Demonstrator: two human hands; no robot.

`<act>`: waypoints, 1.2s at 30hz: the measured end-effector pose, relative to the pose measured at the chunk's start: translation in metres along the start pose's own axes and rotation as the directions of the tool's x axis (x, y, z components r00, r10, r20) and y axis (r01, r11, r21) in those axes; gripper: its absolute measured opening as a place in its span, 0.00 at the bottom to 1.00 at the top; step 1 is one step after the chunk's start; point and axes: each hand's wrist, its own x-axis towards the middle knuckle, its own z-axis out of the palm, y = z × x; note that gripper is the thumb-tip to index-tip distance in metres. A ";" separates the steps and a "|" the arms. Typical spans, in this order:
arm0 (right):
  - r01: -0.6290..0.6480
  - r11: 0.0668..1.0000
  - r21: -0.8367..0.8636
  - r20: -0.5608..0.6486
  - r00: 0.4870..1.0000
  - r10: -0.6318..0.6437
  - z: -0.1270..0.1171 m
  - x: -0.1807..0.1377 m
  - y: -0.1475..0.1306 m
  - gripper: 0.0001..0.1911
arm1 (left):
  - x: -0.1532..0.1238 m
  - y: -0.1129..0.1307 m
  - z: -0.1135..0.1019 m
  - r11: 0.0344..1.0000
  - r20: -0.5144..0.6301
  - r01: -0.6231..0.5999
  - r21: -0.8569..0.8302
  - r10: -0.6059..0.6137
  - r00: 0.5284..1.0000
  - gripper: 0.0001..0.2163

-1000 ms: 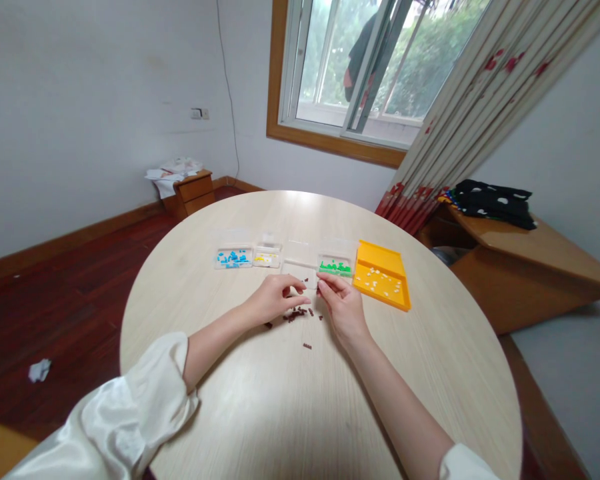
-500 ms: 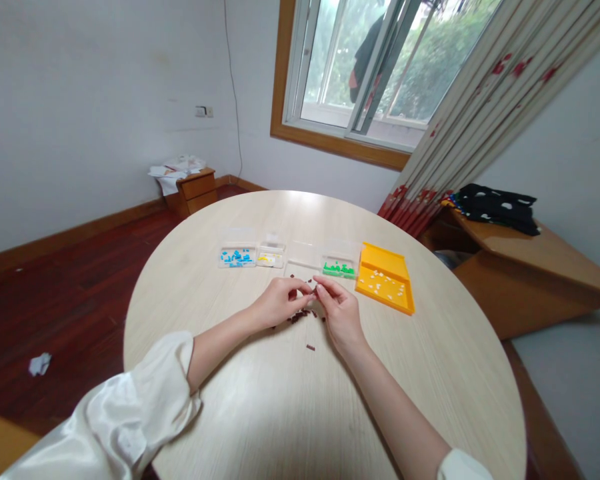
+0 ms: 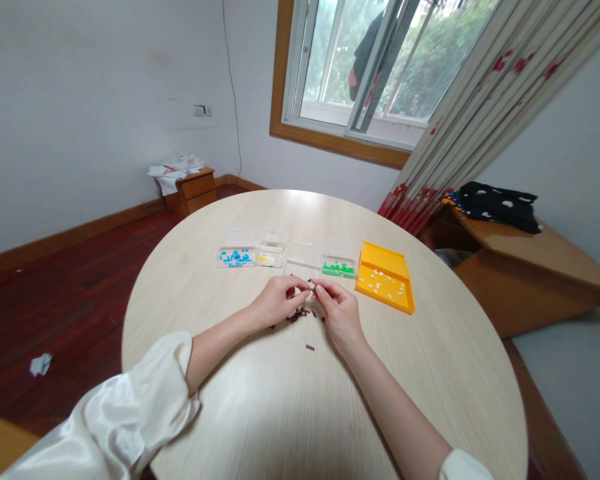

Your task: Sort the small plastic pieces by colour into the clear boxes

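Light, steady fingertip pressure should best control the small brown piece (image 3: 313,289), held above the desk (image 3: 260,407) just beyond the brown pile (image 3: 297,316), the right hand (image 3: 339,310) pinched nearly closed on it, the left hand (image 3: 279,300) narrowly parted or closed beside it, its grip too small to tell.

The loose pieces (image 3: 297,316) are brown, the case (image 3: 383,257) yellow, the curtain (image 3: 473,100) cream patterned red.

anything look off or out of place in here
Two things stand out. A crumpled white scrap lies on the floor at left, like dropped litter. On the table, dark brown pieces lie loose near the left hand, whereas the green pieces sit in a clear box; one brown strip lies apart, nearer the person.
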 end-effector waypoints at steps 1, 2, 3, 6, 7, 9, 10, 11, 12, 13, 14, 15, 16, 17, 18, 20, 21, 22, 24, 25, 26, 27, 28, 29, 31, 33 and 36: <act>-0.008 1.000 0.008 -0.001 1.000 0.008 0.000 0.000 0.000 0.13 | 0.000 0.000 0.000 1.000 -0.006 -0.002 -0.002 0.002 1.000 0.09; -0.016 1.000 0.015 -0.001 1.000 0.016 0.000 0.000 -0.001 0.13 | 0.000 -0.001 0.000 1.000 -0.009 -0.005 -0.006 0.005 1.000 0.09; -0.021 1.000 0.019 -0.001 1.000 0.022 0.000 -0.001 -0.001 0.13 | 0.000 -0.001 0.000 1.000 -0.013 -0.008 -0.011 0.008 1.000 0.09; -0.027 1.000 0.015 0.001 1.000 0.027 0.000 -0.001 -0.002 0.12 | 0.001 -0.001 0.000 1.000 -0.025 -0.016 -0.024 0.015 1.000 0.09; -0.026 1.000 0.011 0.001 1.000 0.026 -0.001 -0.001 -0.002 0.12 | 0.001 -0.001 0.000 1.000 -0.028 -0.016 -0.026 0.016 0.999 0.09; -0.024 1.000 0.005 0.001 1.000 0.024 -0.001 -0.001 -0.003 0.11 | 0.001 -0.001 0.000 1.000 -0.029 -0.011 -0.024 0.010 1.000 0.09; -0.025 1.000 0.004 0.000 1.000 0.025 -0.001 -0.001 -0.003 0.11 | 0.001 0.000 0.000 1.000 -0.027 -0.006 -0.020 0.006 1.000 0.09; -0.028 1.000 0.007 -0.002 1.000 0.028 -0.001 -0.001 -0.003 0.12 | 0.001 0.000 0.000 1.000 -0.025 -0.002 -0.015 0.001 1.000 0.09; -0.034 0.999 0.012 -0.004 0.999 0.034 -0.001 -0.001 -0.003 0.12 | 0.001 0.000 0.000 1.000 -0.024 0.003 -0.011 -0.003 1.000 0.09; -0.040 0.999 0.019 -0.005 0.999 0.040 -0.001 -0.001 -0.003 0.13 | 0.001 0.000 0.000 1.000 -0.024 0.005 -0.008 -0.005 1.000 0.09; -0.045 0.999 0.024 -0.006 0.999 0.046 -0.001 -0.001 -0.003 0.13 | 0.001 0.000 0.000 1.000 -0.024 0.007 -0.008 -0.007 1.000 0.09; -0.048 0.999 0.026 -0.006 0.999 0.048 -0.001 -0.001 -0.003 0.14 | 0.001 0.000 0.000 1.000 -0.024 0.008 -0.010 -0.008 1.000 0.09; -0.049 0.998 0.025 -0.005 0.999 0.049 -0.001 -0.001 -0.003 0.14 | 0.001 0.000 0.000 1.000 -0.023 0.009 -0.014 -0.009 1.000 0.09; -0.048 0.999 0.024 -0.002 0.999 0.048 -0.001 -0.001 -0.003 0.15 | 0.001 0.001 0.000 1.000 -0.022 0.011 -0.018 -0.011 1.000 0.09; -0.047 0.999 0.022 0.001 0.999 0.047 -0.001 -0.002 -0.003 0.16 | 0.001 0.001 0.000 1.000 -0.019 0.014 -0.022 -0.014 1.000 0.09; -0.050 0.998 0.025 0.006 0.999 0.049 -0.001 -0.002 -0.003 0.17 | 0.001 0.001 0.000 1.000 -0.014 0.021 -0.023 -0.021 1.000 0.08; -0.054 0.998 0.031 0.006 0.999 0.053 -0.001 -0.002 -0.003 0.18 | 0.001 0.001 0.000 0.999 -0.014 0.024 -0.024 -0.024 1.000 0.08; -0.059 0.998 0.037 0.005 0.998 0.058 -0.001 -0.002 -0.003 0.18 | 0.001 0.001 0.000 0.999 -0.015 0.026 -0.025 -0.027 1.000 0.08; -0.069 0.997 0.048 0.000 0.998 0.069 -0.001 -0.002 -0.003 0.19 | 0.001 0.001 0.000 0.999 -0.017 0.028 -0.029 -0.029 0.999 0.08; -0.073 0.996 0.053 -0.002 0.997 0.074 0.000 -0.002 -0.003 0.18 | 0.001 0.001 0.000 0.999 -0.016 0.027 -0.031 -0.028 0.999 0.08; -0.077 0.995 0.058 -0.004 0.997 0.078 0.000 -0.003 -0.003 0.18 | 0.001 0.001 0.000 0.999 -0.014 0.026 -0.034 -0.026 1.000 0.08; -0.080 0.995 0.060 -0.006 0.997 0.080 0.000 -0.003 -0.004 0.18 | 0.001 0.001 0.000 0.999 -0.011 0.025 -0.036 -0.025 1.000 0.08; -0.081 0.995 0.059 -0.009 0.997 0.081 0.001 -0.003 -0.004 0.18 | 0.001 0.000 0.000 0.999 -0.008 0.023 -0.036 -0.023 1.000 0.08; -0.078 0.995 0.053 -0.012 0.997 0.079 0.001 -0.003 -0.004 0.17 | 0.001 0.000 0.000 0.999 -0.007 0.021 -0.034 -0.021 1.000 0.08; -0.067 0.997 0.036 -0.020 0.998 0.068 0.001 -0.003 -0.004 0.17 | 0.001 0.000 0.000 1.000 -0.004 0.015 -0.027 -0.015 1.000 0.08; -0.056 0.998 0.022 -0.021 0.998 0.057 0.002 -0.004 -0.004 0.17 | 0.001 0.000 0.001 1.000 0.000 0.005 -0.020 -0.005 1.000 0.08; -0.047 0.999 0.015 -0.015 0.999 0.047 0.002 -0.003 -0.003 0.18 | 0.001 0.000 0.000 1.000 0.004 0.000 -0.016 0.000 1.000 0.07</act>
